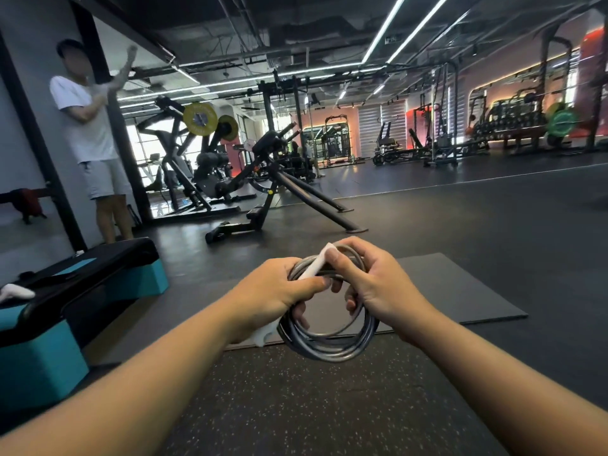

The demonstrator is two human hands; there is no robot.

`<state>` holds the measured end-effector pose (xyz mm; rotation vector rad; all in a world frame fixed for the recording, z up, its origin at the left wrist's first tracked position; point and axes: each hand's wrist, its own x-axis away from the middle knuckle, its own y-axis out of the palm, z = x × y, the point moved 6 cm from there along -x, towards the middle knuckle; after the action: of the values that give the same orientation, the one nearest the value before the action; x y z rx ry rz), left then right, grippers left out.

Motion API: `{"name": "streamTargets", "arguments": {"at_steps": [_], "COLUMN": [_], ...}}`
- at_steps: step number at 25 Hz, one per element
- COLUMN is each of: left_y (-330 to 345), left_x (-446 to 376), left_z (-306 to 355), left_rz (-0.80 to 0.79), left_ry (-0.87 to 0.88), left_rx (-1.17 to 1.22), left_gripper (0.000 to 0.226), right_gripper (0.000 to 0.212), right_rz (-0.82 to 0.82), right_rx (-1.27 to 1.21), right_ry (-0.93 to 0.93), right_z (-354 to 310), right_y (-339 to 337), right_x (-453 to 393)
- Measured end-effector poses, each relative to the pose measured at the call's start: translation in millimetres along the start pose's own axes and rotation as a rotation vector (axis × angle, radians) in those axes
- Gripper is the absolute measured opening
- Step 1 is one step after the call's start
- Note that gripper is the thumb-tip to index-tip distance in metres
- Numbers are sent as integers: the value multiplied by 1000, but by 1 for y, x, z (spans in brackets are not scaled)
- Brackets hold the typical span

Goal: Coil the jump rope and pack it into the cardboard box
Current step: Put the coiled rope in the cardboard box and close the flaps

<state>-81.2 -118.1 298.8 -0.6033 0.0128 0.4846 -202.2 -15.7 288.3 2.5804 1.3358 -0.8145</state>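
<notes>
A grey jump rope (329, 347) hangs in several loops between my hands, above the gym floor. My left hand (273, 294) grips the left side of the coil, and a white handle (261, 335) pokes out below its palm. My right hand (371, 284) holds the right side of the coil and pinches the other white handle (317, 264) across the top with thumb and forefinger. No cardboard box is in view.
A dark mat (460, 291) lies on the floor under and beyond my hands. A teal and black step platform (82, 291) stands at the left with a white object (16, 292) on it. A person (88, 133) stands at the far left. Gym machines (263, 166) fill the background.
</notes>
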Motion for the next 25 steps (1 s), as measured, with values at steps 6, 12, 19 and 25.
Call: {"name": "streamTargets", "arguments": {"at_steps": [6, 12, 19, 25], "left_y": [-35, -117, -241, -337], "left_x": [50, 126, 303, 449], "left_z": [-63, -110, -105, -58], "left_rz": [364, 486, 776, 1024], "left_ry": [-95, -213, -509, -743], "left_rx": [184, 311, 498, 625], "left_gripper": [23, 34, 33, 31], "right_gripper": [27, 33, 26, 22], "right_rz": [21, -124, -459, -747], "right_rx": [-23, -269, -286, -254], "right_ry": [25, 198, 415, 606], "right_z": [27, 15, -89, -211], "right_y": [76, 184, 369, 509], "right_x": [7, 6, 19, 42]}}
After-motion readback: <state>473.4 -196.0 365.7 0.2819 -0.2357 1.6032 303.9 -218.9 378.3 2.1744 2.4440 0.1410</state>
